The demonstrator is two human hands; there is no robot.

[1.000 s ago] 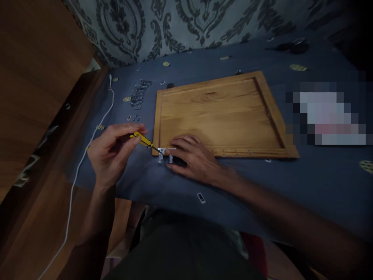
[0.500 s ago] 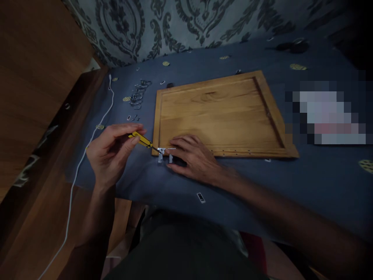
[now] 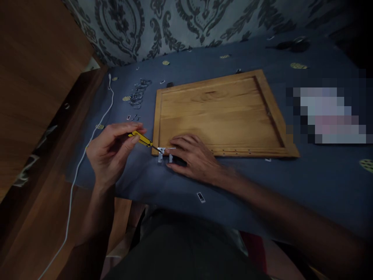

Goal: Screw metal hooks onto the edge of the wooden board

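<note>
Two hands: your left hand (image 3: pixel 109 155) clamps its fingers on the yellow screwdriver (image 3: pixel 142 139), tip at the bracket (image 3: pixel 160 158); your right hand (image 3: pixel 195 158) spreads its fingers on the wooden panel (image 3: pixel 212 111), flat on blue cloth (image 3: pixel 177 192). Panel's likely stiff, heavyish: hold its rim. Bracket's likely slick.

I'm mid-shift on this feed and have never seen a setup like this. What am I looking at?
There's no machine: these are a person's bare hands, all seen from one head-worn camera looking forward and down. The left hand holds a yellow-and-black screwdriver, its tip at a silvery metal fitting by the near left corner of a wooden panel. The right hand lies at the panel's near edge, fingers by the fitting. On the dark blue cloth are small curled metal pieces and a white cable. A patch at right is pixelated.
</note>
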